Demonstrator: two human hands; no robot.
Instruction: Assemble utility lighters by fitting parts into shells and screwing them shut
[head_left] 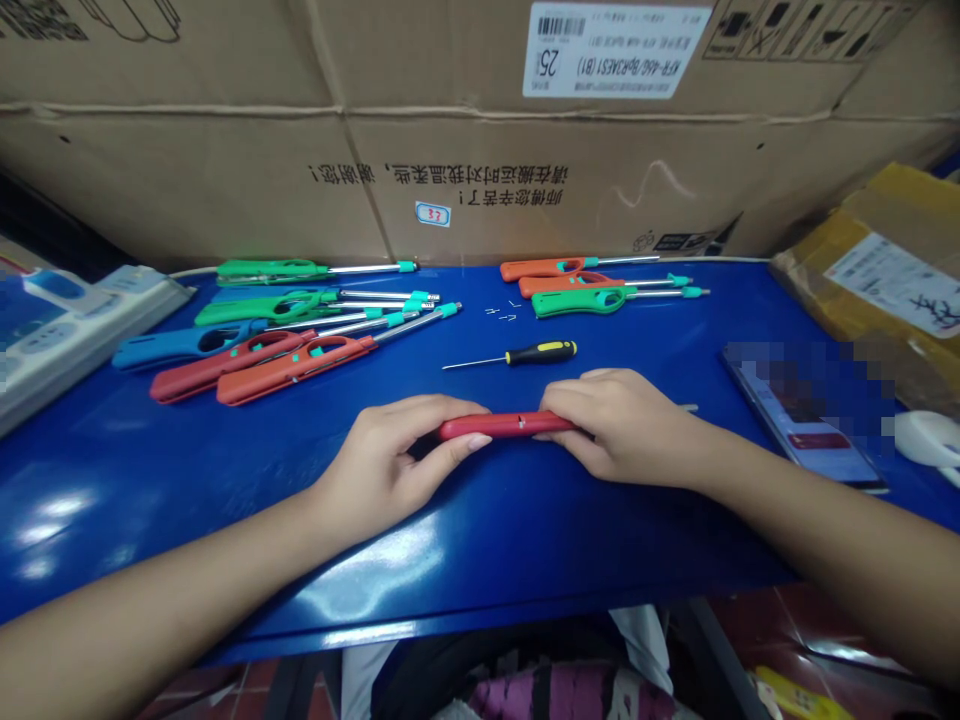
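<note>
A red long-nosed lighter lies along the blue table between my two hands. My left hand is closed around its left end. Its right part sits under my right hand, whose fingers are wrapped over it. The lighter's metal tip pokes out past my right hand. Just beyond the hands rests a small screwdriver with a black and yellow handle.
Several green, blue and red lighters are spread at the back left, and three orange and green ones at the back right. Cardboard boxes wall the far edge. A phone lies right, a white device left.
</note>
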